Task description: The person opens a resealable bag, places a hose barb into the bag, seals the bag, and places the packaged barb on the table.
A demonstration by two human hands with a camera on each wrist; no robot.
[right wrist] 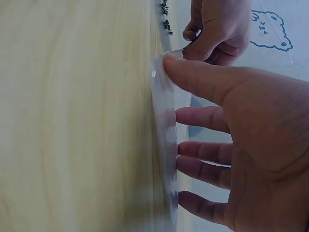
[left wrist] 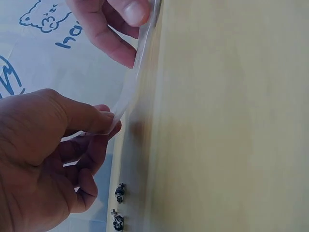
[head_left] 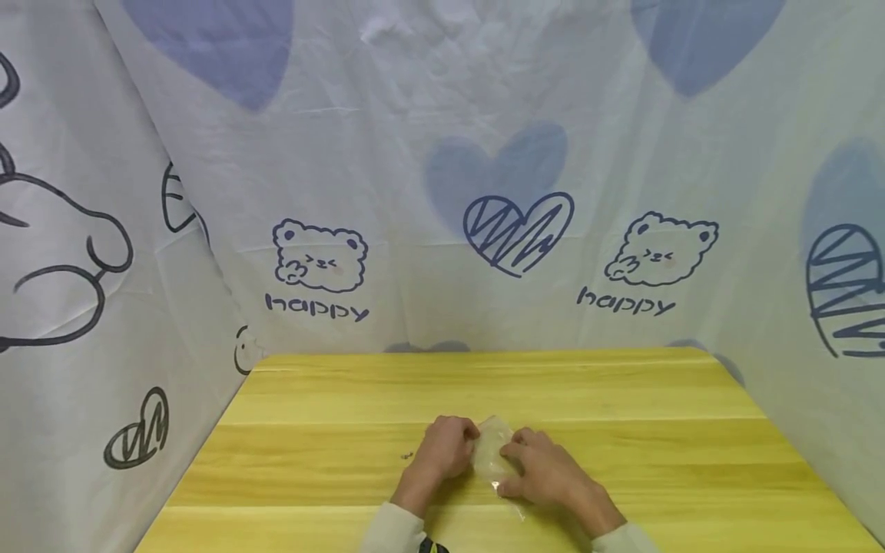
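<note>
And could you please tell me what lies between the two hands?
Clear plastic lies between the left hand and right hand, as the head view shows.

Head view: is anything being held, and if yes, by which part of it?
Clear plastic: the left hand pinches its left edge. The right hand touches its right side; whether it grips cannot be told.

Soft, even light brightens the yellow wooden worktop [head_left: 332, 468] and glints off a clear plastic bag [head_left: 491, 453] in the head view, while both wrist views appear dimmer, with blurred shadows.
</note>
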